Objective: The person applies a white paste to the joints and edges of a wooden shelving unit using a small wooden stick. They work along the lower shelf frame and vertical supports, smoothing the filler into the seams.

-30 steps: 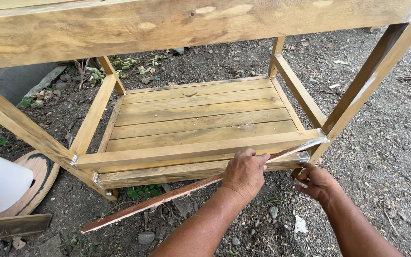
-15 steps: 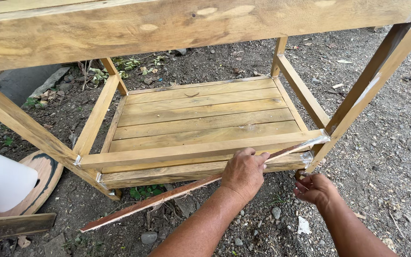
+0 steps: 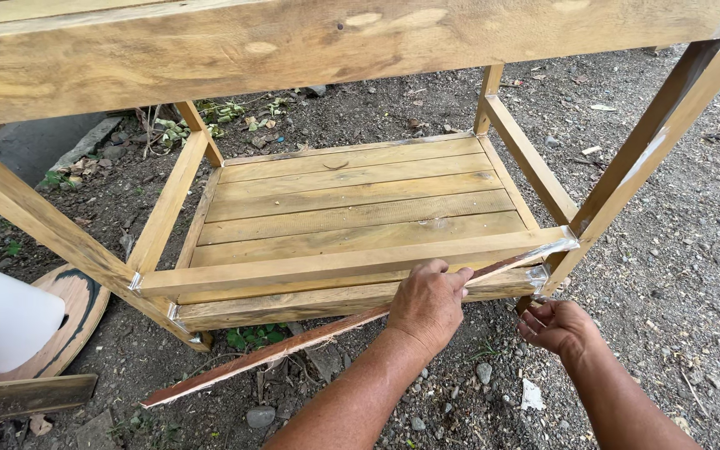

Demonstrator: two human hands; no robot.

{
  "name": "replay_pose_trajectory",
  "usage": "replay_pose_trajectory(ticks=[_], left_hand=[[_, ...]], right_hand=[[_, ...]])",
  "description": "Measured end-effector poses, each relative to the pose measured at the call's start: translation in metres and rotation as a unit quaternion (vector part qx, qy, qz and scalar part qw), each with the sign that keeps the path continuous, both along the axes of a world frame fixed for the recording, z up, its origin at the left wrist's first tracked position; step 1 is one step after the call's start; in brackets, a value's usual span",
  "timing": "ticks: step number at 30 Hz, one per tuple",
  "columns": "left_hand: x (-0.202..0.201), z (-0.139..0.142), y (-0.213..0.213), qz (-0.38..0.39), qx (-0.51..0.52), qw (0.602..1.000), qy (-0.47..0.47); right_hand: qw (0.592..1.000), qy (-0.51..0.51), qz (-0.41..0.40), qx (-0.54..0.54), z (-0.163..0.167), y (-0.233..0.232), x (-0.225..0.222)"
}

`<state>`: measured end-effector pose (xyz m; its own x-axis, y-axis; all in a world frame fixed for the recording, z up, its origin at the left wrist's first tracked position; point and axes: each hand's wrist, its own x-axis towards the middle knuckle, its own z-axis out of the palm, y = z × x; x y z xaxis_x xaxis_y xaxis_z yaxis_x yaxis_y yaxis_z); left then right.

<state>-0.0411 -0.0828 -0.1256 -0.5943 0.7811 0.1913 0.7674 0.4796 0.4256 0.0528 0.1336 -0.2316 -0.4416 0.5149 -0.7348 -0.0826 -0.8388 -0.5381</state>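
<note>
A wooden table frame with a slatted lower shelf (image 3: 352,200) stands on gravel. Along the shelf's front rail (image 3: 293,271) lies a long thin reddish-brown strip (image 3: 243,362). It slants from the ground at lower left up to the right front leg (image 3: 627,175), where its end looks shiny. My left hand (image 3: 428,304) presses the strip against the rail, fingers curled over the rail's edge. My right hand (image 3: 556,325) hovers lower right, just below the rail's end by the leg. Its fingers are loosely curled and nothing shows in them.
The table's top rail (image 3: 293,50) spans the upper view. A white roll (image 3: 2,321) lies at left on a round wooden board (image 3: 77,304), with a dark plank (image 3: 27,398) below it. Stones, weeds and a paper scrap (image 3: 532,396) dot the gravel.
My right hand has dropped from the strip's right end at the leg corner to below the rail. My left hand stays on the strip.
</note>
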Motion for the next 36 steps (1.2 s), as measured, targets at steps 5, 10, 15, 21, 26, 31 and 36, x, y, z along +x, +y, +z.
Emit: replay_pose_trajectory(ticks=[5,10,15,21,26,31,36], left_hand=[[-0.001,0.000,-0.007,0.004,0.002,1.000,-0.018],[0.001,0.002,-0.009,-0.002,-0.007,0.999,-0.032],[0.004,0.005,-0.010,-0.006,-0.008,1.000,-0.027],[0.001,0.004,-0.014,-0.006,0.008,1.000,-0.017],[-0.001,0.001,-0.014,0.000,0.001,1.000,-0.024],[-0.002,0.000,-0.012,-0.006,0.008,1.000,-0.018],[-0.003,-0.001,-0.009,-0.011,-0.006,1.000,-0.015]], right_hand=[[1.000,-0.002,-0.007,0.004,0.005,-0.001,-0.001],[1.000,-0.006,-0.010,0.029,0.015,-0.003,0.004],[0.998,-0.007,-0.003,0.068,0.008,-0.006,0.012],[0.995,-0.038,-0.053,0.081,-0.006,-0.023,0.000],[0.989,-0.021,0.025,0.146,-0.002,-0.040,-0.009],[0.962,-0.052,0.133,0.233,-0.004,-0.045,-0.024],[0.935,-0.144,0.211,0.248,0.001,-0.040,-0.024]])
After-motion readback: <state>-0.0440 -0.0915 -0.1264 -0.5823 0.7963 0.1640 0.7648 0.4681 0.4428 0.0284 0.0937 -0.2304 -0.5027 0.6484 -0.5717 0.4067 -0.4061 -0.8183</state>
